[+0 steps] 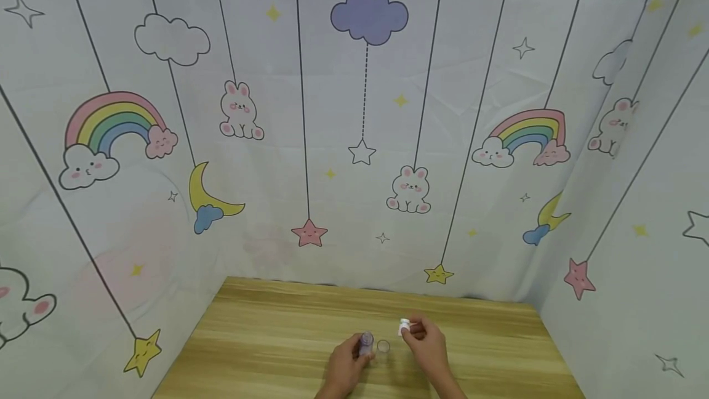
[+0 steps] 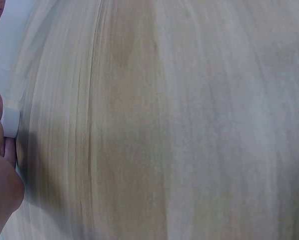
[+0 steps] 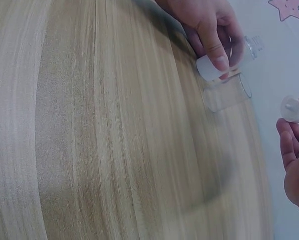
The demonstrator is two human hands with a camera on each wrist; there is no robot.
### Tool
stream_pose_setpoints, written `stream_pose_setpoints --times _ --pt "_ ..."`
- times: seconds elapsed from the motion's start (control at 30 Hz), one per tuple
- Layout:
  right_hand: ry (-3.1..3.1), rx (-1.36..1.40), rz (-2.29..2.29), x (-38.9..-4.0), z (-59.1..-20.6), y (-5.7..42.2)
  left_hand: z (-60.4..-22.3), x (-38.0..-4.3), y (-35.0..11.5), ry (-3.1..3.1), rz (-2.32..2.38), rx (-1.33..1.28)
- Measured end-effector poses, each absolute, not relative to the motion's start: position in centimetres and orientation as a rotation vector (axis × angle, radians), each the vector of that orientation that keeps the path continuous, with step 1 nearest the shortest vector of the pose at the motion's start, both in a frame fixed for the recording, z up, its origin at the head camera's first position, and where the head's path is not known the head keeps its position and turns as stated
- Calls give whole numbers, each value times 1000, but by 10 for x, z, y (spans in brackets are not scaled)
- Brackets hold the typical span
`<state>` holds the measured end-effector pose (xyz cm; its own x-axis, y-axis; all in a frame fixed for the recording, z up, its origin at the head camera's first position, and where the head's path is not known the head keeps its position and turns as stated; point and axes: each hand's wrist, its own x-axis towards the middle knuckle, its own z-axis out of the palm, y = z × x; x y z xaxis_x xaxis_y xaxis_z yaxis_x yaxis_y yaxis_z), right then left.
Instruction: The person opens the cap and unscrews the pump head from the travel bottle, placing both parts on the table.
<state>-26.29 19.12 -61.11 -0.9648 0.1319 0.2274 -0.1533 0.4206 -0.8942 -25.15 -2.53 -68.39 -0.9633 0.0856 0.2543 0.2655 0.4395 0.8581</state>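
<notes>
My left hand [image 1: 344, 362] grips a small clear bottle [image 1: 366, 343] upright on the wooden table. In the right wrist view its threaded neck [image 3: 255, 46] shows uncapped, and a white base [image 3: 208, 69] shows under the fingers of the left hand [image 3: 214, 30]. Beside the bottle stands a clear open cylinder, like a cap cover [image 3: 227, 94]. To the right, my right hand [image 1: 429, 343] pinches a white bottle top [image 1: 404, 327] between thumb and fingers, held above the table. The underside of this top [image 3: 291, 107] faces the right wrist camera.
The wood-grain table [image 1: 266, 325] runs back to a white curtain [image 1: 343, 202] printed with rainbows, rabbits and stars. More of that curtain [image 1: 637, 325] encloses the table at the left and right sides.
</notes>
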Motion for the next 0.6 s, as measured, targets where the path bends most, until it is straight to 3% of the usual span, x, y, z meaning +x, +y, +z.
stream_pose_setpoints --times 0.6 --pt "-2438 -27 1583 -259 -624 194 -683 -249 -25 -2519 -1496 -301"
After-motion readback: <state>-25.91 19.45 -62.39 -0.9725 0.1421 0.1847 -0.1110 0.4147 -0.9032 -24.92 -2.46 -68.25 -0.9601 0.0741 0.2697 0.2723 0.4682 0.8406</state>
